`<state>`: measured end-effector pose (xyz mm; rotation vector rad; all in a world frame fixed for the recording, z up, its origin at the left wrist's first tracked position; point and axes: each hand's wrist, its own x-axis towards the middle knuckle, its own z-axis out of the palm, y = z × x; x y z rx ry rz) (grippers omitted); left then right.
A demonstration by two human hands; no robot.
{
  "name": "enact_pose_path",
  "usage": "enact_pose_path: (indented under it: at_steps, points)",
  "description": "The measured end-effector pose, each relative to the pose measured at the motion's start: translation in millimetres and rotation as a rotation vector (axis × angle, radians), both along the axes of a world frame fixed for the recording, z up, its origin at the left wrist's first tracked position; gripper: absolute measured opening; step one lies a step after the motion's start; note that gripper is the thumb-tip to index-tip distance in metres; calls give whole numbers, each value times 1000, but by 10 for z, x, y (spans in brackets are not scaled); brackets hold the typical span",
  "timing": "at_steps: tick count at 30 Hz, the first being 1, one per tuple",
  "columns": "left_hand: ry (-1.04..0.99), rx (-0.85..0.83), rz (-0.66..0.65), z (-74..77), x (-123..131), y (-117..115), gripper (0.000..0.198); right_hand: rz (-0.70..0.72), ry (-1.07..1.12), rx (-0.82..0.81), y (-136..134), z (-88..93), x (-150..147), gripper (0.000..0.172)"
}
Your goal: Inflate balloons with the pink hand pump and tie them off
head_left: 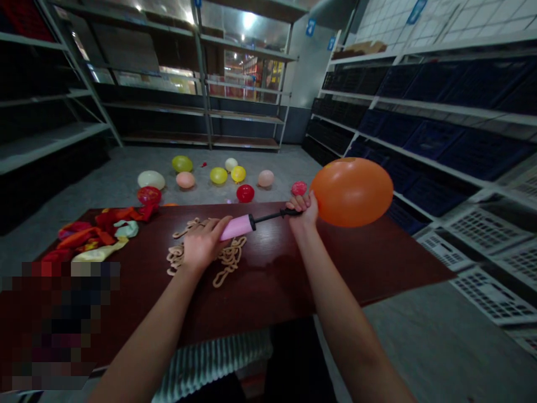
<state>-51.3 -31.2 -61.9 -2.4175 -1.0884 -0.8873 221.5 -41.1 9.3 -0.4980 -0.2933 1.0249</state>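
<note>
Balloon (351,192), orange and well rounded, is sitting in the air above the right part of the table (377,257), just beside the right hand (305,210), which is hiding its neck. The right fingers are clamping the end of a black rod (268,216) and, seemingly, that neck; the left hand (204,244) is wrapping its fingers, held together, round the pink pump (237,226). Judging by its fullness, this one balloon is nearly or fully inflated, though no sealed neck is showing. At the table's left, limp balloons (90,238) are lying in a heap, apparently the uninflated share, overlapping too much for counting. Tan looped strands (230,254) are spreading on both sides of the left hand, too tangled to count. Beyond the table, ten rounded balloons (245,193) are resting on the floor, seemingly finished: two red, one deep pink, one pale pink, one peach, two yellow-green, one yellow, two whitish. One orange sliver (170,204) is peeping over the far edge, perhaps an eleventh, and one small red scrap (204,164) is lying behind. Farther out, three shelving units (245,117) are standing around.
</note>
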Motion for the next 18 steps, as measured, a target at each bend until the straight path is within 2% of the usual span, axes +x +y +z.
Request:
enact_pose_path:
  at_steps: [5,10,14,18]
  points:
    - [3,-46,16,-14,184,-61,47,83,-25,36,65,-142,-284,63]
    - [2,-68,40,-41,163,-62,49,113,-28,55,125,-267,-536,66]
    - [43,-76,28,-15,113,-39,52,103,15,8,181,-364,-520,64]
    - [49,-35,13,11,129,-3,51,92,-5,-8,206,-388,-422,65]
